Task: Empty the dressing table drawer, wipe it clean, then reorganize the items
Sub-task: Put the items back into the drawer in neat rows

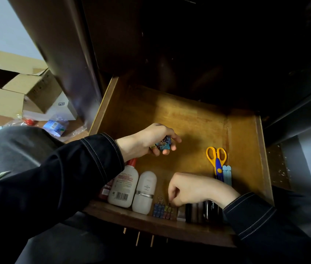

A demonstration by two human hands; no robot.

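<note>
While the drawer (189,119) stands open, the left hand (147,140) hovers over its bare floor, fingers curled round a bunch of blue binder clips (163,144). Down at the front wall, the right hand (191,187) pinches the wire handle of one clip in a standing row of clips (159,209), handles pointing up. Just left of them lie the glue bottle (123,184) and white bottle (145,191), lengthwise front to back. At the right, the scissors (216,159) lie the same way, orange handles toward the back.
</note>
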